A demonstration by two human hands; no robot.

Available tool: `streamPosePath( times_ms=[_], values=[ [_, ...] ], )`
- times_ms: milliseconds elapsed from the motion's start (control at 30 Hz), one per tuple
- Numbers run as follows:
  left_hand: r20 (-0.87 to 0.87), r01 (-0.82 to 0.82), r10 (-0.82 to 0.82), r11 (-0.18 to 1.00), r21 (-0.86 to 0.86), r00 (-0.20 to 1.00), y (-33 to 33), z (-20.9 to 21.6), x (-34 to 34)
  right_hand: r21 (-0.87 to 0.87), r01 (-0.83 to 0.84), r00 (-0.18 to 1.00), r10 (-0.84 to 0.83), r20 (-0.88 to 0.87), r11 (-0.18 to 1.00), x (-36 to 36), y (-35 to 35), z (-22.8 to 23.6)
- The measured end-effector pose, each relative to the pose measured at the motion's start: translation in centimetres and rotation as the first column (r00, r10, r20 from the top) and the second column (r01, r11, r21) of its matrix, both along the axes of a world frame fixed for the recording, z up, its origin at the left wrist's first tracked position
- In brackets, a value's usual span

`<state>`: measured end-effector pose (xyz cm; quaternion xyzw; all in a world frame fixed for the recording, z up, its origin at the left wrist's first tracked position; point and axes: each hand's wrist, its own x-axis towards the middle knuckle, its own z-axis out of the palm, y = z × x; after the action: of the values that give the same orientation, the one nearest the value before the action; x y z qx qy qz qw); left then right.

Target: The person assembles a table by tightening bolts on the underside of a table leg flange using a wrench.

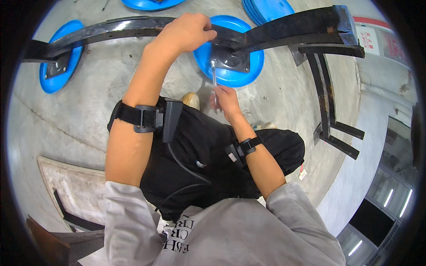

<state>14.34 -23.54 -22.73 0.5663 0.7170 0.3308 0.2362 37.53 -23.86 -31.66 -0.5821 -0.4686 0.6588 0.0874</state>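
My left hand [188, 33] is closed over a long black metal beam [120, 30] that runs across the top of the view. In my right hand [227, 102] is a silver wrench [214, 77], held near its lower end. The wrench's far end meets a bolt at the near-left corner of a black mounting plate [233, 61]. That plate lies on the underside of a blue round seat [248, 73], beneath the beam. Farther left, a second blue round seat [73, 66] carries a similar plate [57, 65] with bolts at its corners.
More blue round seats [268, 9] are stacked at the far right, and another blue seat [153, 3] lies at the top edge. A black metal frame [324, 93] stands on the right. On the grey floor [66, 119], a pale board [73, 181] lies at lower left.
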Motion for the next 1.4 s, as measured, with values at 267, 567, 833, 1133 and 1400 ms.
streamPosePath(
  times_ms=[267, 567, 833, 1133, 1400],
  values=[
    [0.006, 0.033, -0.033, 0.998, -0.056, 0.999, 0.6, -0.3, 0.1, -0.209, 0.061, 0.991, -0.085, -0.108, 0.976, -0.6, -0.2, -0.6],
    [-0.084, -0.048, 0.061, 0.986, 0.159, 0.995, 2.2, -1.7, 0.3, -0.159, 0.077, 0.991, -0.093, -0.092, 0.984, 0.0, -0.3, -1.0],
    [-0.265, -0.036, 0.12, 0.952, 0.303, 0.957, 2.7, -3.9, 0.4, -0.081, -0.001, 1.0, -0.001, -0.023, 0.997, -0.3, 0.4, -0.5],
    [-0.272, -0.005, 0.054, 0.984, 0.18, 0.961, 2.7, -4.3, 0.4, -0.013, 0.069, 0.997, -0.07, -0.017, 0.998, 0.0, 0.4, -1.3],
    [-0.32, 0.043, -0.009, 0.994, 0.1, 0.947, 2.4, -4.7, -0.6, -0.109, 0.06, 0.997, -0.066, -0.05, 0.992, -0.6, 0.3, -1.7]
  ],
)
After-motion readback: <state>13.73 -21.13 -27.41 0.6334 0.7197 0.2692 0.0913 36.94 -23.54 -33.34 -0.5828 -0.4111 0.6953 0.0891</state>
